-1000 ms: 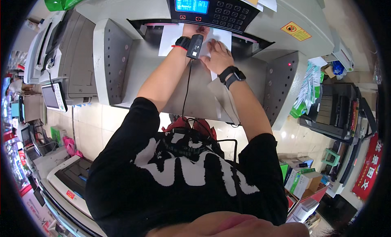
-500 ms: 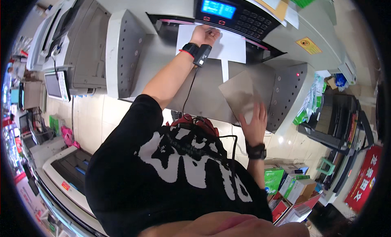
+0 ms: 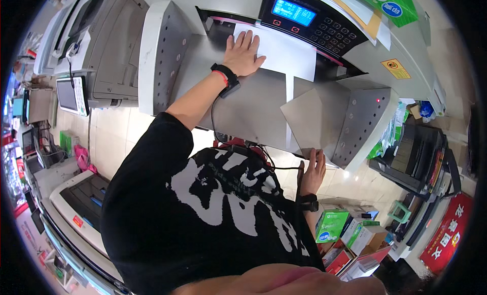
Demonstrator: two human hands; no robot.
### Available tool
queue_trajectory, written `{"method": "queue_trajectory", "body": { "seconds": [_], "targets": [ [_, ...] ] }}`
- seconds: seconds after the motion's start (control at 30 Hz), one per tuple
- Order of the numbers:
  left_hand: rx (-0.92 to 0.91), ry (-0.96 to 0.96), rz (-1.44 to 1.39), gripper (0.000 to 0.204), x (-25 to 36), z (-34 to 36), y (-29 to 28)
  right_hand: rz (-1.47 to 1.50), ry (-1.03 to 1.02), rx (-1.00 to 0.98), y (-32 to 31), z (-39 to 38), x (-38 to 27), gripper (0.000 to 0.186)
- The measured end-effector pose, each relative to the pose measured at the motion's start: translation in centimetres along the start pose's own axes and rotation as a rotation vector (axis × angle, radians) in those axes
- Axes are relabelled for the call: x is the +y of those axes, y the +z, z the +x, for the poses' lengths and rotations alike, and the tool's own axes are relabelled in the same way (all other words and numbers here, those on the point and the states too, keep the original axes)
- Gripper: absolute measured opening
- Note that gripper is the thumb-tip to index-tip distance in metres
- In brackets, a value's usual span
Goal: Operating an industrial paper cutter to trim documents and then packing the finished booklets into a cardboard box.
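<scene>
My left hand (image 3: pixel 243 54) lies flat, fingers spread, on the left part of a white paper sheet (image 3: pixel 291 57). The sheet rests at the back of the metal bed (image 3: pixel 248 107) of what looks like a paper cutter, below its control panel. A narrow white paper strip (image 3: pixel 289 89) runs from the sheet toward the front edge. Beside the strip sits a flat grey-brown square plate or board (image 3: pixel 304 115), turned cornerwise. My right hand (image 3: pixel 315 168) is at the bed's front edge, just below that board, fingers stretched and thumb apart. Whether it touches the edge I cannot tell.
Perforated side walls (image 3: pixel 362 122) flank the bed. A lit blue screen and keypad (image 3: pixel 332 34) stand above it. At left is a large grey copier (image 3: pixel 111 51). Boxes (image 3: pixel 332 226) stand on the floor at lower right. A black cable (image 3: pixel 215 117) hangs from my left wrist.
My left hand has shifted left on the sheet and flattened out, its fingers now spread. My right hand has drawn back from beside the grey-brown board to the bed's front edge.
</scene>
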State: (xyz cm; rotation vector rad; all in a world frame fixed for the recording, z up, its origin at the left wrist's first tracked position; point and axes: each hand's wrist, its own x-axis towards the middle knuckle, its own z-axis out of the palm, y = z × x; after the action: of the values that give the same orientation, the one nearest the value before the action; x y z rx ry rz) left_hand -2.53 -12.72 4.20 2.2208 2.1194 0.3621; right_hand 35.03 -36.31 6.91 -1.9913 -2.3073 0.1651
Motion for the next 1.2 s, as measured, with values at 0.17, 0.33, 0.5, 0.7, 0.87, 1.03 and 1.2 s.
{"method": "queue_trajectory", "body": {
  "seconds": [0.17, 0.33, 0.5, 0.7, 0.87, 1.03, 1.2],
  "targets": [
    [0.000, 0.002, 0.017, 0.066, 0.7, 0.8, -1.6, 0.049, 0.012, 0.082, -0.8, 1.1, -0.8, 0.067],
    [0.027, -0.015, -0.064, 0.055, -0.5, 2.1, -1.0, 0.029, 0.011, -0.053, -1.0, 2.3, -2.1, 0.072],
    [-0.133, -0.810, -2.012, 0.018, -2.7, 8.2, 0.7, 0.241, -0.422, 0.137, -2.3, 12.0, -7.1, 0.061],
    [0.126, -0.960, -2.663, 0.015, 2.7, 10.8, 0.4, 0.202, -0.481, 0.158, 2.9, 23.6, -12.1, 0.059],
    [0.209, -0.859, -2.536, 0.020, 3.1, 10.5, 0.3, 0.124, -0.475, 0.121, 4.0, 26.6, -13.1, 0.056],
    [0.170, -0.980, -2.471, 0.014, 2.3, 10.4, 1.6, 0.153, -0.434, 0.081, 2.8, 27.7, -13.2, 0.056],
    [0.128, -0.725, -2.658, 0.039, 0.1, 10.2, -0.8, 0.107, -0.291, 0.123, -1.4, 18.4, -8.2, 0.069]
  ]
}}
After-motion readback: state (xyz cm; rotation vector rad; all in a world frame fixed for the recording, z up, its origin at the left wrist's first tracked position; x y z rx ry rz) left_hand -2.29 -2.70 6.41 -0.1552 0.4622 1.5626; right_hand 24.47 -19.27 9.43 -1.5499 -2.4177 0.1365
